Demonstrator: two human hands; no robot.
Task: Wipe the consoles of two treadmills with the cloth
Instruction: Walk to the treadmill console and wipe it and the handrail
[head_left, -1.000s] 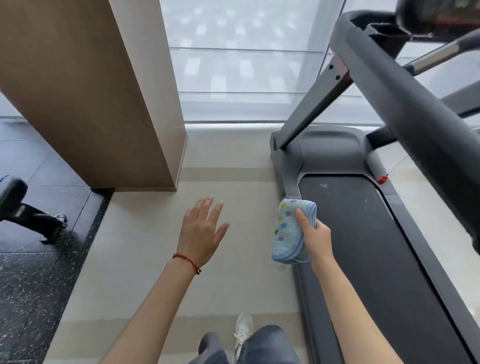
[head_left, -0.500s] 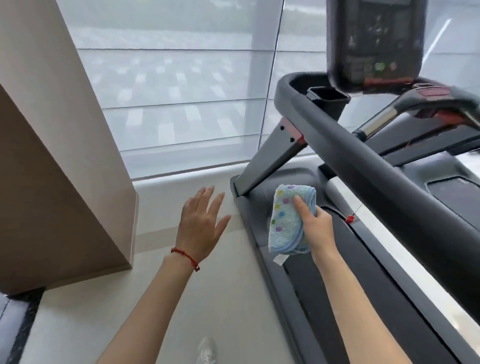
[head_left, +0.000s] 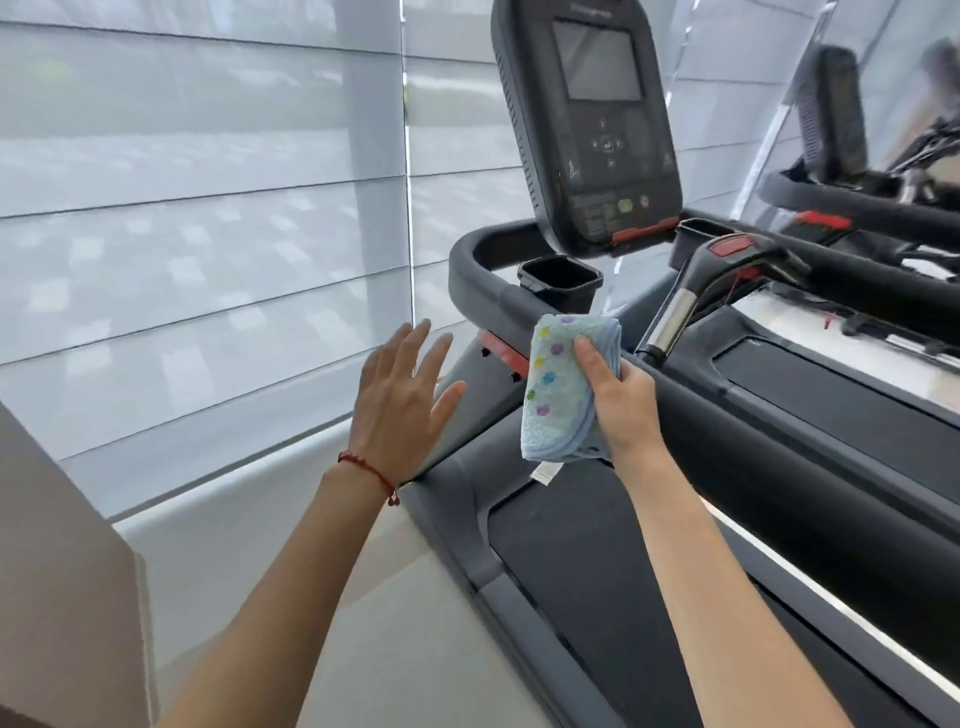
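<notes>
Blinds (head_left: 208, 218) fill the window from 9 to 12 o'clock, and pale floor (head_left: 395, 623) runs along the near treadmill's (head_left: 597, 597) left side. By my reading, no wiping has begun: the cloth (head_left: 563, 389), a folded blue towel with coloured dots, sits at centre frame, pinched between thumb and fingers of the right hand (head_left: 621, 400), held in the air short of the console (head_left: 592, 124) at 12 o'clock and touching nothing else. Both consoles look untouched; the second console (head_left: 834, 109) stands at 2 o'clock, on the far side of a clear panel, blurred. The left hand (head_left: 402, 400) hangs at 9 o'clock with fingers spread, holding nothing, just beside the slanted upright (head_left: 467, 395). Room to rise is open straight ahead, though the curved handrail (head_left: 483, 270) and the cup holder (head_left: 561, 278) lie between cloth and screen, and the grip bar (head_left: 691, 296) juts in at 1 o'clock. A tan cabinet edge (head_left: 67, 597) closes off 7 o'clock.
</notes>
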